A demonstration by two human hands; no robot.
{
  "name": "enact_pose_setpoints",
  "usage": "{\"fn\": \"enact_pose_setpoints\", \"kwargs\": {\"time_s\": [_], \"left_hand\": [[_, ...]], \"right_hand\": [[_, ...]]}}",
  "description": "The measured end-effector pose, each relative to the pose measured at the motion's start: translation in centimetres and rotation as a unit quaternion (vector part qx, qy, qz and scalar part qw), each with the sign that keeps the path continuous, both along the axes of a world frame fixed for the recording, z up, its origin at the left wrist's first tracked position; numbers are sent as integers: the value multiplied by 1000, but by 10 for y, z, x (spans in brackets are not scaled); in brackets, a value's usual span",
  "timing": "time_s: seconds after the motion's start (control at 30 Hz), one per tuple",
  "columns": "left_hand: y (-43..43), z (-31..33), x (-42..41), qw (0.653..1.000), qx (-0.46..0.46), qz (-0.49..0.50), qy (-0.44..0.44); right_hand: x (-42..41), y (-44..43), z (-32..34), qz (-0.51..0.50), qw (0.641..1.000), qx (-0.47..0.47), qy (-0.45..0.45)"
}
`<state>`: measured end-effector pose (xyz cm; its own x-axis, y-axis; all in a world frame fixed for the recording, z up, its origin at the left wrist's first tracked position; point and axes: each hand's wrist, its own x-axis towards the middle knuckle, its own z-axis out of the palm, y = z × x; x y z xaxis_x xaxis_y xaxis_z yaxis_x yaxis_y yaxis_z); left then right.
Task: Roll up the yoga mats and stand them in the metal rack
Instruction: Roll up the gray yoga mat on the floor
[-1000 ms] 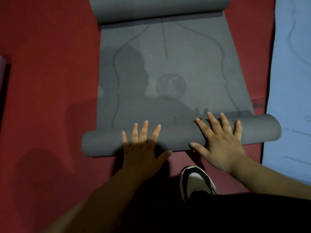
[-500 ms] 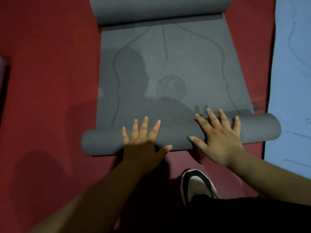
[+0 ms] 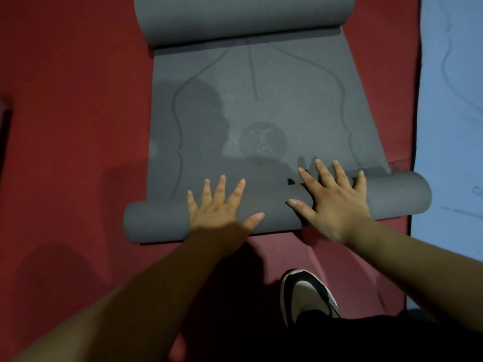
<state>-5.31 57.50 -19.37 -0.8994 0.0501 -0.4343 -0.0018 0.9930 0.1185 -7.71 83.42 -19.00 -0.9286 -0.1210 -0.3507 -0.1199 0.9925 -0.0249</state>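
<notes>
A grey yoga mat lies on the red floor, printed with curved lines and a round emblem. Its near end is wound into a roll that runs slightly aslant across the view. My left hand presses flat on the roll left of centre, fingers straight and spread. My right hand presses flat on it right of centre, fingertips reaching over the roll's far side. The mat's far end curls up into a second roll at the top edge. The metal rack is out of view.
A light blue mat lies flat along the right side. Red floor spreads to the left. My black-and-white shoe stands just behind the roll. A dark object shows at the left edge.
Both hands have pushed the roll a little farther away, and it now lies nearer the round emblem. The hands stay flat on it.
</notes>
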Motion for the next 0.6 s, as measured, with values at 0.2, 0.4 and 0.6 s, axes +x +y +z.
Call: {"fn": "enact_pose_setpoints", "kwargs": {"time_s": [0.2, 0.4, 0.6], "left_hand": [[-1, 2, -14, 1000, 0, 0, -4], [-2, 3, -28, 1000, 2, 0, 3], [-1, 5, -39, 1000, -2, 0, -2]], "right_hand": [[-15, -1, 0, 1, 1000, -5, -4], [-30, -2, 0, -5, 1000, -12, -12], [-42, -3, 2, -10, 999, -21, -25]]}}
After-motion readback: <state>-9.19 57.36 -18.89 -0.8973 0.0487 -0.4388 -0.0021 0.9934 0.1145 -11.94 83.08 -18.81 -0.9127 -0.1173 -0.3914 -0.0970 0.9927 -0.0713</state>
